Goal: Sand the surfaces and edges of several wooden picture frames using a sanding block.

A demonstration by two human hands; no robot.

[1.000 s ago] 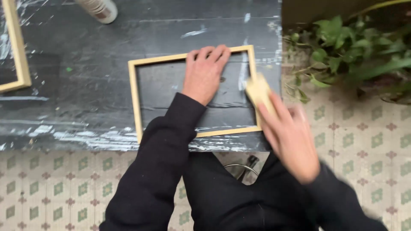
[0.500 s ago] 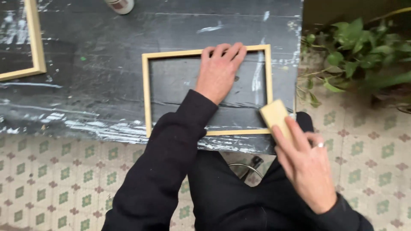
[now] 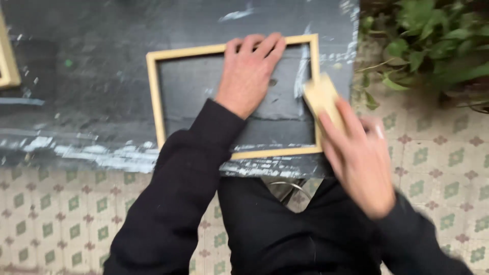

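Observation:
A pale wooden frame point(image 3: 155, 97) lies flat on a dark, paint-streaked table point(image 3: 91, 102). My left hand point(image 3: 249, 71) is spread flat, palm down, with its fingertips on the frame's far rail, pressing it to the table. My right hand point(image 3: 359, 153) grips a small tan sanding block point(image 3: 322, 97) against the frame's right rail, near its middle. This hand and the block are blurred. Both arms wear black sleeves.
Part of another pale wooden frame point(image 3: 9, 61) shows at the table's left edge. Green leafy plants point(image 3: 433, 40) stand to the right of the table. The floor point(image 3: 61, 203) has patterned tiles. My dark-clothed legs are below the table's near edge.
My right hand has slid the block from the frame's near right corner up along the right rail. The view has shifted slightly. My left hand has stayed on the frame.

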